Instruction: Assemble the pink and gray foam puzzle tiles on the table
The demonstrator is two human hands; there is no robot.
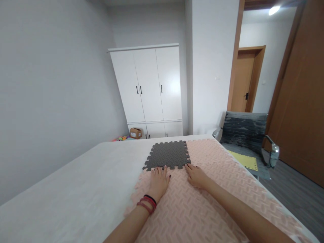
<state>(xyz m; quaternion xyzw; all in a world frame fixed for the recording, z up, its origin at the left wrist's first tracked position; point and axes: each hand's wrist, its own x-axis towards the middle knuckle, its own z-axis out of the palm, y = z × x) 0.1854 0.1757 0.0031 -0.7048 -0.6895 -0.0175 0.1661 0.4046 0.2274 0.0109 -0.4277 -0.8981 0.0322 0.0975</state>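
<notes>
A dark grey foam mat tile [167, 154] with jigsaw edges lies at the far end of the bed-like white surface [83, 179]. Its right side meets pink foam mat tiles [202, 209] with a raised pattern, and its near edge borders them too. My left hand [159, 182] rests flat, fingers stretched, with fingertips at the grey tile's near edge. At that tile's near right corner is my right hand [197, 175], fingers extended and lying on the pink mat. Neither hand grips anything.
Beyond the surface stand a white cabinet [154, 84] and a small cardboard box [136, 133]. To the right is a dark chair [245, 135] with a yellow foam piece [244, 160] on its seat. A brown door [298, 101] is at the far right.
</notes>
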